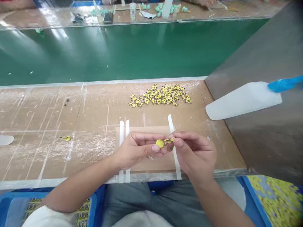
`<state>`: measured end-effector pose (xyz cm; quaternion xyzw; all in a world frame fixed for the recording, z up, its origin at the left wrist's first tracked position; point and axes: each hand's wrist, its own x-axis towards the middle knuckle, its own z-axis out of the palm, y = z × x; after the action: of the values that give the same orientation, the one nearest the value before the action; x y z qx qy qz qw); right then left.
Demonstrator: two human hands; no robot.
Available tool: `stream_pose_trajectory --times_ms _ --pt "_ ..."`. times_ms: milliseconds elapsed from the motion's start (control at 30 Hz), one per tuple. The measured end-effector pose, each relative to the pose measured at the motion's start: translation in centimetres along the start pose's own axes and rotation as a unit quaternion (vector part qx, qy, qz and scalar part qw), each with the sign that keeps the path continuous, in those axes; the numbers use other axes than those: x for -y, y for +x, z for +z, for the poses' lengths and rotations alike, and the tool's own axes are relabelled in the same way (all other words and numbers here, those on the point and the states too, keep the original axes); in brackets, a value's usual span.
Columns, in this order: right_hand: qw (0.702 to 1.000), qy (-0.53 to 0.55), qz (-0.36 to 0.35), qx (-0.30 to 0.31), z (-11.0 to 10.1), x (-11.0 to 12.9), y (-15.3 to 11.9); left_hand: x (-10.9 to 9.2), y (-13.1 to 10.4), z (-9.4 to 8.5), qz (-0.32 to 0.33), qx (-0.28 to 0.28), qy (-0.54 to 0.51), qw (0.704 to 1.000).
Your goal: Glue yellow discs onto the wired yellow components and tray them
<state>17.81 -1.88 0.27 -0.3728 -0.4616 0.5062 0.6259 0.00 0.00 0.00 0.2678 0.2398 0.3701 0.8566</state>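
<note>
My left hand [142,148] pinches a small round yellow disc [160,143] between thumb and forefinger. Close beside it, my right hand [195,151] grips a small yellow-and-dark piece [169,140] by its fingertips. The two pieces nearly meet; whether they touch I cannot tell. Both hands are above a brown cardboard sheet [151,165] held by white tape strips. Farther back lies a pile of small yellow-and-black pieces [163,94]. A single yellow-and-dark piece [66,138] lies on the table to the left.
A white plastic bottle with a blue tip [245,100] leans by the grey panel [262,126] at right. Blue trays [93,205] of yellow parts stand below the table edge, left and right. Across the green belt [132,52], another person's hand [207,3] rests near mint-coloured pieces.
</note>
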Motion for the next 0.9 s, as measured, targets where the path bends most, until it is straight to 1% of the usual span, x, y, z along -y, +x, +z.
stream_pose_trajectory --times_ms 200,400,533,700,900 --pt "1.0 -0.006 -0.023 -0.016 0.7 0.6 0.0 -0.1 -0.4 0.0 -0.009 0.006 0.008 1.0" --pt "0.999 -0.037 -0.03 -0.016 0.7 0.9 -0.3 -0.3 -0.2 0.3 -0.007 -0.01 0.002 1.0" --pt "0.998 -0.051 -0.036 -0.017 0.6 1.0 -0.3 -0.1 -0.3 0.1 -0.003 -0.015 0.015 1.0" --pt "0.996 -0.075 -0.048 -0.021 0.8 1.1 -0.4 0.0 -0.4 -0.3 -0.002 -0.003 0.028 1.0" --pt "0.991 -0.116 -0.07 -0.02 1.1 1.3 -0.4 -0.1 -0.3 -0.1 0.005 0.001 0.029 1.0"
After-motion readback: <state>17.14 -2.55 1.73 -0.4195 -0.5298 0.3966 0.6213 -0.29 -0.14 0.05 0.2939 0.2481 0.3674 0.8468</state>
